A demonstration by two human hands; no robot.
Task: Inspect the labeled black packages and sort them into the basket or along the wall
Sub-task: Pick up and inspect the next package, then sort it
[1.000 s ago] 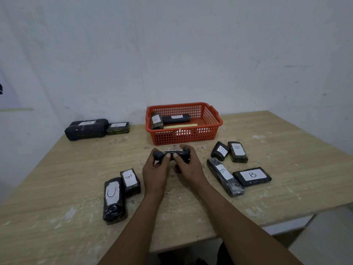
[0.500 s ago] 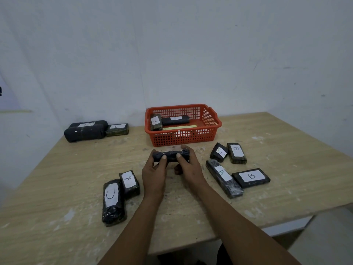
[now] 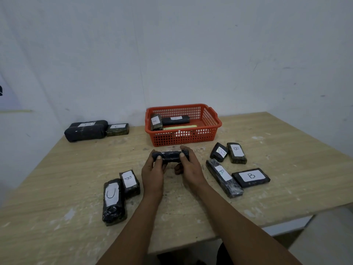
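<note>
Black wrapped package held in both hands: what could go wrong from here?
1. No label shows on the black wrapped package gripped by the left hand and right hand, so it might be missorted.
2. Lifting it to the red plastic basket could catch the near rim.

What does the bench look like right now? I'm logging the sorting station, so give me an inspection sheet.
Surface: pale wooden table, scuffed with white marks.
Job's things: held package above the table, label not visible. Red basket holds two labelled packages and a yellow strip. Two packages by the wall, at the far left. C package and B package near left. Four packages at right; three plainly read B, including the flat B package.
Clutter: nothing seen.
Grip: left hand and right hand each hold one end of the held package.
Cables: nothing seen.
Surroundings: white wall, marked in places.
</note>
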